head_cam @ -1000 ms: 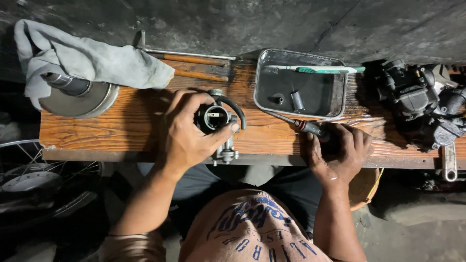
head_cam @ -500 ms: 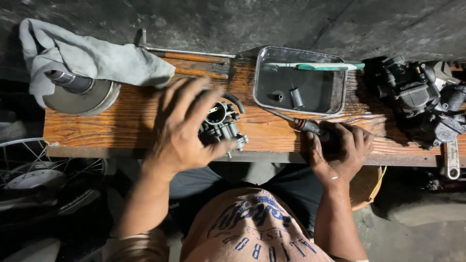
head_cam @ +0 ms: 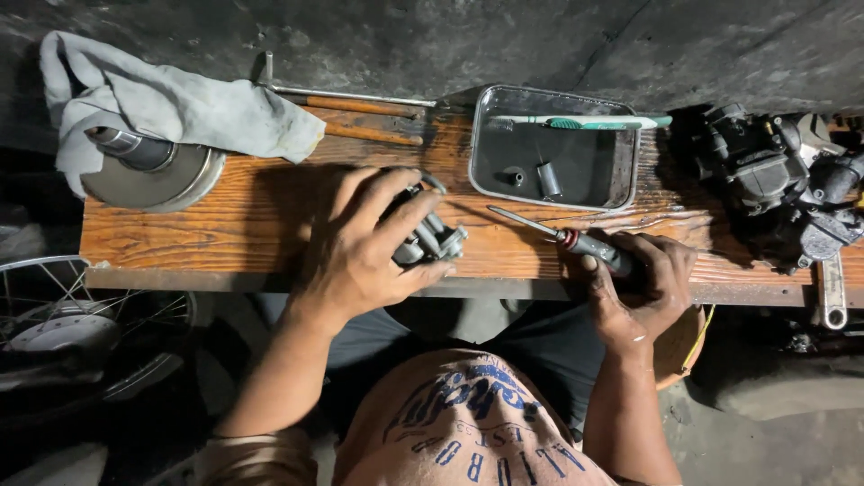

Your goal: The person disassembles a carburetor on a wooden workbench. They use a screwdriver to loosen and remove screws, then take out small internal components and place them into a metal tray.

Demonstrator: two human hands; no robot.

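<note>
Head view, only one. Your left hand is cupped over a small metal carburetor on the wooden worktop, fingers curled round its top and thumb under the near edge; part sits near frame centre, tilted. Your right hand at 4 o'clock from it is wrapped round the handle of a screwdriver, fingers closed on it; shaft lies flat on the worktop, tip pointing to 10 o'clock, toward the tray, clear of the carburetor.

Metal tray at 1 o'clock from the carburetor, just beyond the screwdriver tip. In it: two small dark parts and a green-handled toothbrush along the far rim.

At 10 o'clock, a grey rag draped over a round metal disc with a shaft. Two wooden-handled tools lie at 12 o'clock beside the rag. At 3 o'clock, a dark carburetor assembly on the worktop end, a wrench just below it. Spoked wheel at 8 o'clock, below worktop level.
</note>
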